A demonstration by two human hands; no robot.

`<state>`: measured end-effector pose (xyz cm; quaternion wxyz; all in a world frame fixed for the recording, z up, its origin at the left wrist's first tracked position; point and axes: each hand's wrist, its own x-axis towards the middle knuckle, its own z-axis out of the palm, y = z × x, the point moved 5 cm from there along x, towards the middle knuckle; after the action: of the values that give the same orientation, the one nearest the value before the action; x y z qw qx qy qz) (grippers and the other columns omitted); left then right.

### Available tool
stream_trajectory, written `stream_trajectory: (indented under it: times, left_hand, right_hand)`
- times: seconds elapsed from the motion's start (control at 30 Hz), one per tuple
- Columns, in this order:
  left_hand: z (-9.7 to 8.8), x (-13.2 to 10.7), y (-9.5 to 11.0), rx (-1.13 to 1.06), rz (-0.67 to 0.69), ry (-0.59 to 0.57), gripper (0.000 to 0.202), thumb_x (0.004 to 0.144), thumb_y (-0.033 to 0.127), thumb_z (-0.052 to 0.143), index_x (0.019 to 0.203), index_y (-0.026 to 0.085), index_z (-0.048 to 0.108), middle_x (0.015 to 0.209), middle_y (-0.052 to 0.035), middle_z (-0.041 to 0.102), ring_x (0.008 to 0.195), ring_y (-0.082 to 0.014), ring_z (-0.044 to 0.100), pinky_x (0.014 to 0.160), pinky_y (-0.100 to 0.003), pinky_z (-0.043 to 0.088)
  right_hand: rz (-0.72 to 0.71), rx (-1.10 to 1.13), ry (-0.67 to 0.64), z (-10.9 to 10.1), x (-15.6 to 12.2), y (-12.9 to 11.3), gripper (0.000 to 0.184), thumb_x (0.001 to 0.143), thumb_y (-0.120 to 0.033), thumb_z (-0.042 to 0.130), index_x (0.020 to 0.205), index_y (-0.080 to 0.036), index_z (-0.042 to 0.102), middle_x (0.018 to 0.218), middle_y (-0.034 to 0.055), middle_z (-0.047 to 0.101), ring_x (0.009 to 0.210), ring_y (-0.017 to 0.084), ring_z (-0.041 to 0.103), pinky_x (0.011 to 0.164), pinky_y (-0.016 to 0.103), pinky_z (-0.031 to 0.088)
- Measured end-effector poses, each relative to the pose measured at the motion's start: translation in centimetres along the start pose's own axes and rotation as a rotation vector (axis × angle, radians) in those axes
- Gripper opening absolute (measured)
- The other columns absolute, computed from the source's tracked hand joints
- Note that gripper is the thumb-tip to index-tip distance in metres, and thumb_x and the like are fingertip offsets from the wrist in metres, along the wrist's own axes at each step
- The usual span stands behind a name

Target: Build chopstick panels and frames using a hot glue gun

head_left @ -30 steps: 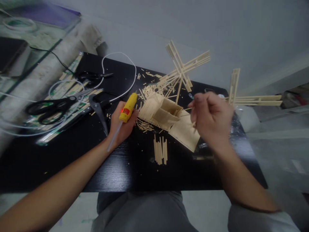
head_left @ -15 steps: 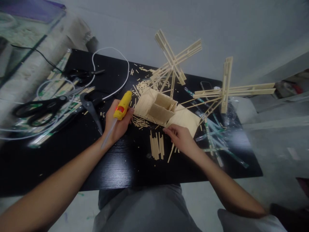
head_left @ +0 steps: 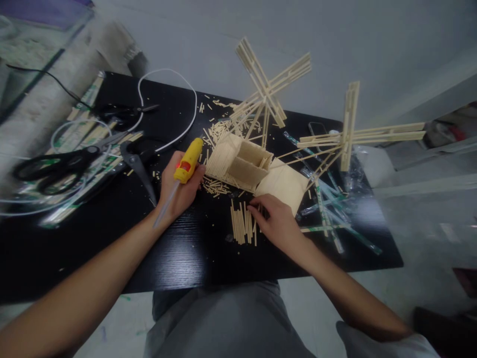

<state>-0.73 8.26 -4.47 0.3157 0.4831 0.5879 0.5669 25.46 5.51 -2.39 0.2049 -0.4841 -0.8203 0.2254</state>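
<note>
My left hand [head_left: 178, 181] is wrapped round a yellow hot glue gun [head_left: 189, 161], its nozzle pointing up and away and a clear glue stick trailing from its back over my wrist. At the upper right end of a row of short wooden sticks [head_left: 240, 223], my right hand [head_left: 275, 219] is closed in a pinch; what sits between its fingertips is too small to make out. Just beyond both hands stands a wooden stick model with an open divided box [head_left: 250, 161], flat panels beside it, and two crossed-blade windmill pieces, the left [head_left: 265, 92] and the right [head_left: 348, 136].
Black-handled scissors [head_left: 59, 166], pliers [head_left: 137, 166] and bundled sticks in wrappers lie on the left. A white cable [head_left: 196, 99] loops across the black table [head_left: 182, 268]. Stick offcuts [head_left: 216, 186] surround the model. Torn plastic wrappers [head_left: 335, 214] lie on the right.
My right hand has shifted slightly down from the model's front edge to the row of sticks. A slanted stick beneath it now stands straighter alongside the row. The left hand keeps the glue gun.
</note>
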Motion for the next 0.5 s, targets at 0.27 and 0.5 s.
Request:
stream_trajectory:
  times: [0.27, 0.5]
  left_hand:
    - [0.0, 0.0, 0.3, 0.013, 0.016, 0.003, 0.023, 0.088, 0.03, 0.074, 0.088, 0.024, 0.051, 0.066, 0.0049, 0.061, 0.05, -0.0108, 0.057, 0.047, -0.025, 0.048]
    - [0.0, 0.0, 0.1, 0.007, 0.006, 0.005, 0.023, 0.087, 0.029, 0.075, 0.088, 0.024, 0.052, 0.068, 0.0044, 0.062, 0.051, -0.0112, 0.058, 0.048, -0.026, 0.048]
  right_hand:
    - [-0.118, 0.064, 0.003, -0.8, -2.2, -1.5, 0.02, 0.104, -0.022, 0.059, 0.121, -0.024, 0.069, 0.122, 0.0105, 0.076, 0.116, 0.027, 0.072, 0.098, 0.046, 0.061]
    - [0.037, 0.036, 0.036, -2.0, -4.5, 0.3, 0.02, 0.099, -0.029, 0.069, 0.118, -0.024, 0.069, 0.113, 0.0103, 0.072, 0.093, 0.025, 0.074, 0.083, 0.043, 0.066]
